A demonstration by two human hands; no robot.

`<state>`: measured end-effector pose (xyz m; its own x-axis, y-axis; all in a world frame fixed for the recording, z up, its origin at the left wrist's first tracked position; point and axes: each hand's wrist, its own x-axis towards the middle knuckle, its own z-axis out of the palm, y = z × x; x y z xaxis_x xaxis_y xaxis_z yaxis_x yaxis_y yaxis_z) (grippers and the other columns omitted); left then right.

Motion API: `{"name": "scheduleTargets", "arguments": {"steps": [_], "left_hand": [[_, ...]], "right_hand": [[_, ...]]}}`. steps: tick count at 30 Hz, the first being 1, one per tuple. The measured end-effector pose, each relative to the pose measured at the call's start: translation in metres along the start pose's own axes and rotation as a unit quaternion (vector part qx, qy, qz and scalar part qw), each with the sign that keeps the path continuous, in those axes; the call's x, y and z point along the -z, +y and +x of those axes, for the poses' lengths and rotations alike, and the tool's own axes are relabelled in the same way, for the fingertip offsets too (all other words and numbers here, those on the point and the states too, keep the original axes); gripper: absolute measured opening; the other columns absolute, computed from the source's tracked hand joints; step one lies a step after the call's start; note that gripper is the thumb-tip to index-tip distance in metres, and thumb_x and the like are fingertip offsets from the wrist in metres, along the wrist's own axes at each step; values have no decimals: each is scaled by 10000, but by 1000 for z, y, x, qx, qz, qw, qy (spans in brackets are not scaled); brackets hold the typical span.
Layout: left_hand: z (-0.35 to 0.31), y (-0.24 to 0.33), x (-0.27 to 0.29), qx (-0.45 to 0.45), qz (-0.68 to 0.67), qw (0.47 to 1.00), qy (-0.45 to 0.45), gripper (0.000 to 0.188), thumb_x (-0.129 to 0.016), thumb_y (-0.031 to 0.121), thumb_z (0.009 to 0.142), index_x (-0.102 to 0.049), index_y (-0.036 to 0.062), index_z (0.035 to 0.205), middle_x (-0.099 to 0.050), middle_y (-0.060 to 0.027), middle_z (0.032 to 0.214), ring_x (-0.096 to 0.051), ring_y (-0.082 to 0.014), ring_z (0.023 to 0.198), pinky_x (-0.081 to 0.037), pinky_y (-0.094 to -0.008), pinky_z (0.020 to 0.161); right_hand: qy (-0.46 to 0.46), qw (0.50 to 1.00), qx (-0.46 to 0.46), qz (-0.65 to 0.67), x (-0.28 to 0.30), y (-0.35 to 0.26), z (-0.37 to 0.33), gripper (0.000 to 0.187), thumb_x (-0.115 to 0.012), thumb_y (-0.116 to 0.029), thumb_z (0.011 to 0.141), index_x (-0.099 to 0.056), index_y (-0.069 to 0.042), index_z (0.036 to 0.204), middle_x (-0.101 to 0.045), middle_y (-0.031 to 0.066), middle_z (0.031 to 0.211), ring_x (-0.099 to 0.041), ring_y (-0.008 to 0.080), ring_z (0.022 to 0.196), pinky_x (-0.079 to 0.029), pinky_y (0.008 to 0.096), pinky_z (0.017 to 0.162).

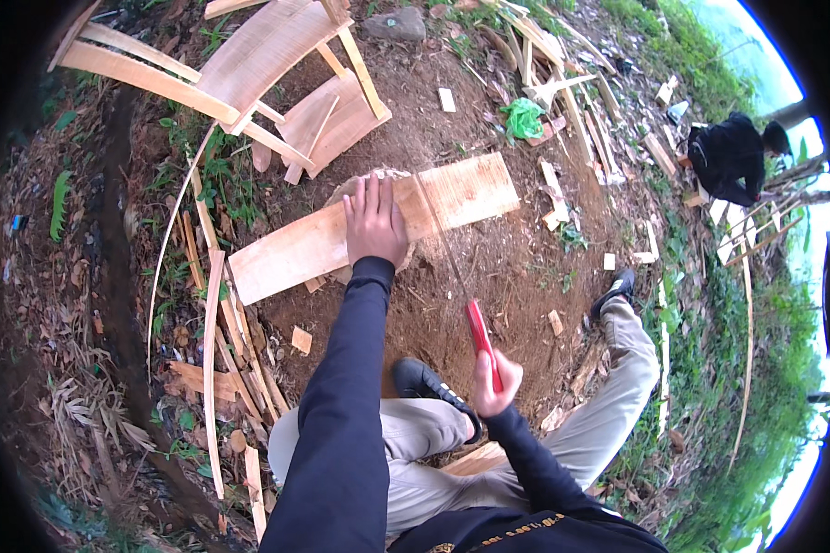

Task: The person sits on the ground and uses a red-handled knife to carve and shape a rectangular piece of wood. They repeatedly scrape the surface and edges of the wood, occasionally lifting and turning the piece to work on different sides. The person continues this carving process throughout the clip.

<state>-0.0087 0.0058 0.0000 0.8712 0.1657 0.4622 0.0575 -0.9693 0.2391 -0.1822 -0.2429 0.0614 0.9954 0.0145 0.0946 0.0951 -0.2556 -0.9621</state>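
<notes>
A pale wooden board [290, 247] lies slanted across a round stump [341, 189], most of which the board hides. My left hand [375, 221] rests flat on top of the board, fingers stretched toward its far edge. Just right of those fingers, the thin blade of a hand saw [447, 241] crosses the board. My right hand [496, 380] is wrapped round the saw's red handle [480, 332], nearer to me than the board. How deep the blade sits in the wood I cannot tell.
A wooden bench-like frame [272, 55] stands at the far left. Long wood strips [214, 369] lie to my left. A green plastic bag [523, 119] and scrap wood [576, 101] lie at the far right. Another person [730, 158] crouches farther right. My shoe [431, 389] is below the board.
</notes>
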Motion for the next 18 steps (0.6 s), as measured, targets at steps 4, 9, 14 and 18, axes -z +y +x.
{"name": "scheduleTargets", "arguments": {"steps": [4,9,14,18], "left_hand": [[0,3,0,5,-9,1000,3,483,-477,203,968,-513,59,1428,-460,-170,1502,-370,-368,1430,-254,-571,1170],[-1,9,-2,2,-28,1000,7,482,-488,196,963,-518,72,1427,-468,-167,1496,-372,-365,1428,-246,-565,1175],[1,3,2,7,-5,1000,3,488,-481,203,970,-508,72,1438,-468,-168,1497,-379,-363,1426,-253,-558,1176],[0,3,2,6,-6,1000,3,478,-479,203,973,-520,77,1432,-466,-168,1499,-379,-361,1427,-253,-555,1176]], "right_hand": [[-2,999,39,-12,-20,-7,22,143,-622,-107,957,-684,12,907,-448,51,503,-461,115,408,-360,297,436],[6,999,32,-23,-46,-10,66,148,-629,-111,962,-663,2,872,-452,64,512,-448,122,410,-356,300,438],[-12,998,48,-44,8,16,-21,151,-638,-120,910,-702,17,908,-536,79,528,-566,197,428,-434,318,475],[-6,999,34,-33,-15,1,19,151,-625,-101,941,-669,9,846,-488,68,507,-516,155,415,-382,319,444]]}}
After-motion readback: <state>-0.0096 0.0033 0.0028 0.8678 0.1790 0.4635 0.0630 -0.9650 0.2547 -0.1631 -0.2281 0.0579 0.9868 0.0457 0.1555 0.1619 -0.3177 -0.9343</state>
